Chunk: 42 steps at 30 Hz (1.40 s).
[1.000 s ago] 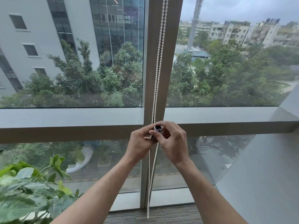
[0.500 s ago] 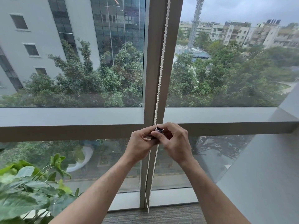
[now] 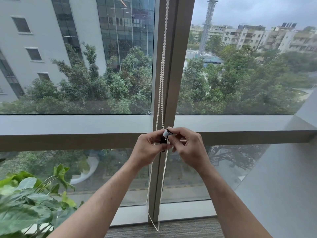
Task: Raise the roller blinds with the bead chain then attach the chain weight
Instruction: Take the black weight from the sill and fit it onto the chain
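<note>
A white bead chain [image 3: 162,69] hangs in two strands in front of the brown window mullion [image 3: 178,66] and loops near the floor. A small chain weight [image 3: 166,133], white on top with a dark lower part, sits on the chain at the height of the window's crossbar. My left hand [image 3: 149,149] pinches the weight's dark lower part and the chain from the left. My right hand [image 3: 186,148] grips the white top from the right with thumb and forefinger. The blind itself is out of view above.
A leafy green plant [image 3: 29,200] stands at the lower left. A grey slanted wall [image 3: 283,177] closes in on the right. Striped carpet [image 3: 164,229] runs below the window. Glass panes show buildings and trees outside.
The two chain strands have spread apart above my hands, and the weight has turned so its white top shows. My hands stay at the same spot on the chain.
</note>
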Each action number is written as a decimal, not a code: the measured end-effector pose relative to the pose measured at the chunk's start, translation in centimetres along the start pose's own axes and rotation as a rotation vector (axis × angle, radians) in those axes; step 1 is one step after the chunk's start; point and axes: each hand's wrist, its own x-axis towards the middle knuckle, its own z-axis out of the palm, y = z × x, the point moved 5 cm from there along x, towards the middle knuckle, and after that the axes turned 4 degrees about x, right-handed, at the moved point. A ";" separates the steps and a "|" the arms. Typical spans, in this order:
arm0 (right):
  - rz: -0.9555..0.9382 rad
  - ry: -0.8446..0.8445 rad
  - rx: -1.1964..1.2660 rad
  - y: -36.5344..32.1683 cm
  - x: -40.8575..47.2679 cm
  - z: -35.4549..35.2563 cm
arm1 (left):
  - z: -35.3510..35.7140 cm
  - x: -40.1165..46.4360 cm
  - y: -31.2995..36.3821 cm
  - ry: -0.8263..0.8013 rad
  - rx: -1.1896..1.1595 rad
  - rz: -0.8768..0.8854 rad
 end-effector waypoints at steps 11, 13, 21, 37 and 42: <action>-0.016 -0.138 -0.035 -0.3 1.3 -0.4 | 0.2 -0.1 -0.2 -0.101 -0.170 -0.067; -0.019 -0.211 -0.055 -0.2 1.6 -0.3 | 0.1 -0.1 -0.4 -0.103 -0.197 -0.094; -0.106 -0.340 -0.215 0.7 1.0 0.8 | -0.5 -0.1 -0.2 -0.076 -0.285 -0.203; -0.179 -0.335 -0.301 2.1 0.6 1.9 | -1.0 -0.2 -0.3 -0.089 -0.289 -0.276; -0.205 -0.301 -0.296 2.0 0.4 2.1 | -0.9 -0.4 -0.4 -0.065 -0.293 -0.291</action>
